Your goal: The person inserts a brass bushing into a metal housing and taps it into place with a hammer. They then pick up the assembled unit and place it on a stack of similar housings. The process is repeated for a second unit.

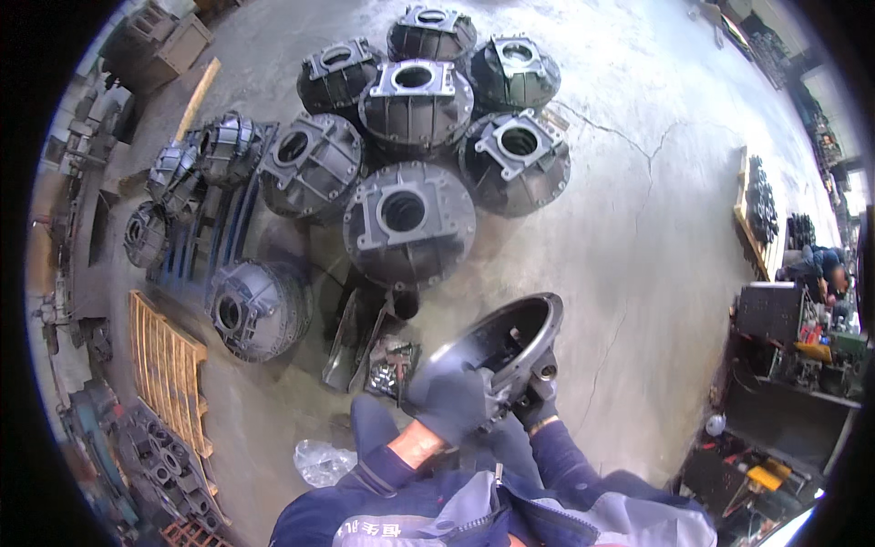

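Observation:
A dark metal bell housing (538, 333) is tilted in front of my body, its wide round opening facing up and away. My left hand (453, 401), in a dark grey glove, is pressed against its near left side with the fingers curled at the edge. Whether a small part is also in those fingers is hidden. My right hand (541, 407), gloved too, grips the housing's right side beside a round boss. On the floor just beyond is a tray of small metal parts (392, 365), with a hammer-like tool lying on it.
Several finished-looking housings (410, 223) stand on the floor ahead. Another housing (255, 310) sits at the left, near a blue pallet (205, 223) and a wooden pallet (169, 374). A clear plastic bag (324, 463) lies by my left leg. A cluttered workbench (775, 319) and another person (820, 264) are at the right.

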`<state>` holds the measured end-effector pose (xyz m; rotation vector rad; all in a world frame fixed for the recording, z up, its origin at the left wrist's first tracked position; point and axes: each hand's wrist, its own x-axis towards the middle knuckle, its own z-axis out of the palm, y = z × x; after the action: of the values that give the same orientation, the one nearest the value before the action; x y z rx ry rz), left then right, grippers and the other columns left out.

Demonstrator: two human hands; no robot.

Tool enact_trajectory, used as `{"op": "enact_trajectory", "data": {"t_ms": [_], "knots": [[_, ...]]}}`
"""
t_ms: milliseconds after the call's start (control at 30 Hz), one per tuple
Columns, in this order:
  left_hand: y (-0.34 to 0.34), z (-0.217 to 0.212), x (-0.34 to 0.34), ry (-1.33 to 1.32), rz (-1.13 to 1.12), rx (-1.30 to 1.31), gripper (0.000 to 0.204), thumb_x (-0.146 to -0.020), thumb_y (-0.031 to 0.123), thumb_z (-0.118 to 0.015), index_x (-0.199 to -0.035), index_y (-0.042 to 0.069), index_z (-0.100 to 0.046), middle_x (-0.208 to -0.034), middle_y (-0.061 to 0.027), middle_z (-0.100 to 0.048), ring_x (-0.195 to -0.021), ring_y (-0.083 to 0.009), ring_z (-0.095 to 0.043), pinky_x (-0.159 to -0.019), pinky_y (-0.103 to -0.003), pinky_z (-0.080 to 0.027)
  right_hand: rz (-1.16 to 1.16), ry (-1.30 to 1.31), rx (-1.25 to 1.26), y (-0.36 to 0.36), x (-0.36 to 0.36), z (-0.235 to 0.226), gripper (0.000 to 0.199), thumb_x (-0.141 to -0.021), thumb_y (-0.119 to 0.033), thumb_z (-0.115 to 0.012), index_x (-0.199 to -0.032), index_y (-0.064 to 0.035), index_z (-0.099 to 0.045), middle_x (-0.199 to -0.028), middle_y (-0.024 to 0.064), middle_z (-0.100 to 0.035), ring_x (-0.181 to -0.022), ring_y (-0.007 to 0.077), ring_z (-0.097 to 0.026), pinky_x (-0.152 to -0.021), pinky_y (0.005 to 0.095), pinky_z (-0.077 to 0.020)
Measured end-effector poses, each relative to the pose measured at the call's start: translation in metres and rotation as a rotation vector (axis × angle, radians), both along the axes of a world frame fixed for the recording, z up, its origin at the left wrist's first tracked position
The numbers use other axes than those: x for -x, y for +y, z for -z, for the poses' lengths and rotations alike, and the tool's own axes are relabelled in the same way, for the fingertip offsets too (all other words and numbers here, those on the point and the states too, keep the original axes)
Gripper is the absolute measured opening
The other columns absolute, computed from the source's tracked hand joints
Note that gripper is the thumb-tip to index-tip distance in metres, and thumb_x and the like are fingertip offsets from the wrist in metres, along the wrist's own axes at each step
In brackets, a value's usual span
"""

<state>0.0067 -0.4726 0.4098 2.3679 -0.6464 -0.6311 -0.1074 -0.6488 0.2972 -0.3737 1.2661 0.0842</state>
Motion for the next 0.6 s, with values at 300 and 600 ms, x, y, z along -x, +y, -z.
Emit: {"op": "enact_trajectory", "data": {"t_ms": [300, 600], "knots": [[-0.095, -0.015, -0.043, 0.195, 0.035, -0.002, 0.039, -0.092, 0.048, -0.069, -0.109, 0.013, -0.074, -0.084, -0.0154, -0.073, -0.074, -0.0353, -0.072, -0.065, -0.047, -0.055, -0.064, -0.262, 0.420, -0.107, -0.027, -0.039, 0.025, -0.093, -0.025, -0.064, -0.114, -0.0120, -0.065, -0.099, 0.0058, -0.068, -0.085, 0.0244, -0.068, -0.073, 0.0430, -0.0606], [-0.077, -0.009, -0.133, 0.244, 0.039, 0.061, 0.035, -0.093, 0.037, -0.072, -0.102, 0.003, -0.070, -0.086, -0.0170, -0.075, -0.074, -0.0299, -0.073, -0.069, -0.040, -0.058, -0.124, -0.261, 0.329, -0.141, -0.093, -0.050, 0.060, -0.101, -0.048, -0.047, -0.144, -0.0074, -0.056, -0.137, 0.0145, -0.064, -0.118, 0.0320, -0.065, -0.100, 0.0446, -0.0536]]}}
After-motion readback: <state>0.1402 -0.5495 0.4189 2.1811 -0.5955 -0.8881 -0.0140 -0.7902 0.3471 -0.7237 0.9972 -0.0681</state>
